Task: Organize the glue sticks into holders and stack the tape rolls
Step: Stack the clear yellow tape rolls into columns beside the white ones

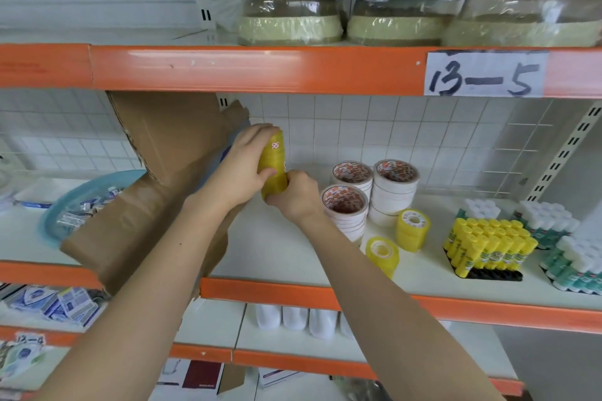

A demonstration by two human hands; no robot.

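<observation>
Yellow tape stack [273,169] between both hands' fingers [264,172]

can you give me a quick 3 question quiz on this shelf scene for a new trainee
1. True or false: both hands grip the yellow tape stack.
2. Which holder has yellow-capped glue sticks? A: the black holder; B: the blue basin; C: the cardboard box.
3. How many yellow tape packs sit on the shelf apart from the held one?

Key:
1. True: the left hand holds the upper part, the right hand the bottom.
2. A.
3. Two: one upright, one nearer the shelf edge.
</observation>
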